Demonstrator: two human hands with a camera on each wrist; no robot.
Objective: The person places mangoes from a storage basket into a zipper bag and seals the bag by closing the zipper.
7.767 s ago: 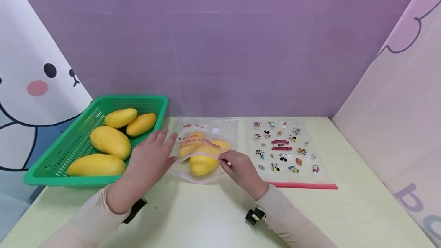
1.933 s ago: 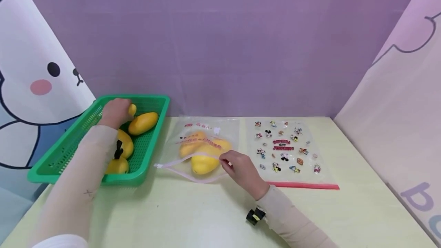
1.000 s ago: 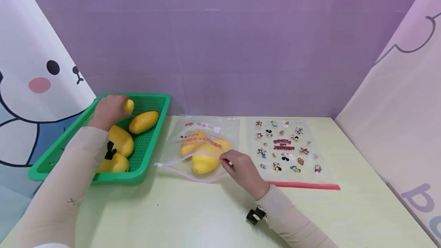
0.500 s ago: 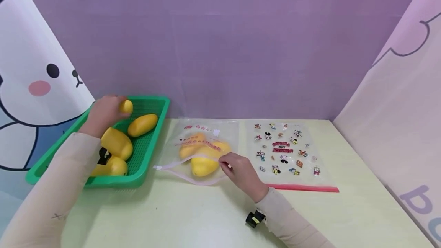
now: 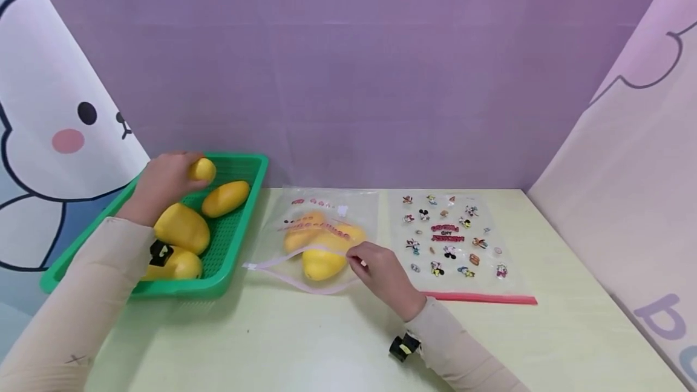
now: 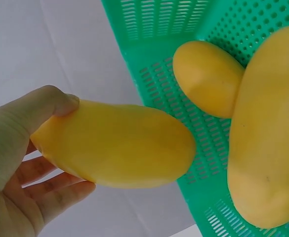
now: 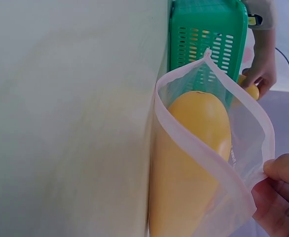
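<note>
My left hand [image 5: 163, 183] grips a yellow mango [image 6: 124, 145] by one end, thumb on top, over the far left side of the green basket [image 5: 247, 222]. Three more mangoes lie in the basket, among them a small one [image 5: 225, 198] and a plump one [image 5: 182, 228]; my forearm partly covers the nearest. On the table, a clear zip bag [image 5: 280, 213] lies with its mouth gaping towards me and several mangoes inside. At the right end of that mouth, my right hand [image 5: 383, 277] pinches the bag's edge [image 7: 263, 168] between thumb and fingers.
A second clear bag [image 5: 443, 247], printed with cartoon figures and with a red zip strip, lies flat to the right. The purple backdrop [image 5: 348, 77] stands behind the table [image 5: 305, 343], and printed cloth panels flank both sides.
Earlier, my left hand was beside the bag's mouth. It has since reached into the basket, taken a mango and shifted slightly left with it. My right hand has kept its pinch on the bag.
</note>
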